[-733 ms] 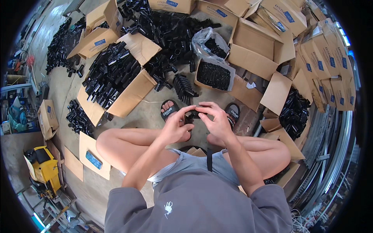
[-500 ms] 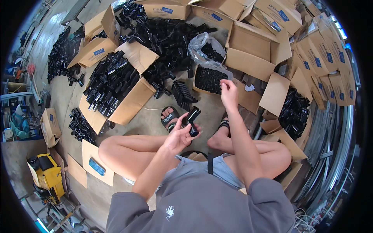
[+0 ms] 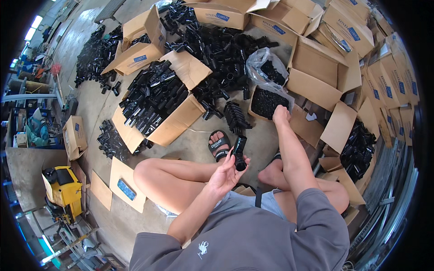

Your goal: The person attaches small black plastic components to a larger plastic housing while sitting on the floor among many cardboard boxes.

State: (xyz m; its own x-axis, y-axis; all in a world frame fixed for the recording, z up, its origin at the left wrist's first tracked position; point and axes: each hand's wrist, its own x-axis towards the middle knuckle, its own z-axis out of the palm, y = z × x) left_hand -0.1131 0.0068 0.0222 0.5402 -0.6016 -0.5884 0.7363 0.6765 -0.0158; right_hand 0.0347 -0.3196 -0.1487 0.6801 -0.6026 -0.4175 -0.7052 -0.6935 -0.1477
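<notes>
My left hand (image 3: pixel 222 178) is closed around a black plastic pipe fitting (image 3: pixel 239 151), a short elbow-like tube with open ends, held in front of my lap. My right hand (image 3: pixel 281 114) reaches to the near right corner of a small carton (image 3: pixel 253 114) lined with clear plastic. Small black parts (image 3: pixel 266 103) fill this carton. The right fingers are bent together against the parts, and their tips are hidden, so what they hold cannot be made out. Just beyond the left hand, a row of similar black fittings (image 3: pixel 235 118) lies on the floor.
A large open carton (image 3: pixel 178 122) of black fittings stands left, with a heap of fittings (image 3: pixel 221 49) behind. An opened plastic bag (image 3: pixel 257 63) of small parts and an empty carton (image 3: pixel 314 86) stand beyond. A phone (image 3: pixel 126 189) lies on cardboard at my left. Stacked cartons (image 3: pixel 384 86) line the right.
The view has shifted, moving the scene rightward and slightly down. My right hand has lowered from above the carton's edge to the small parts. My left hand still holds the fitting, now tilted more upright.
</notes>
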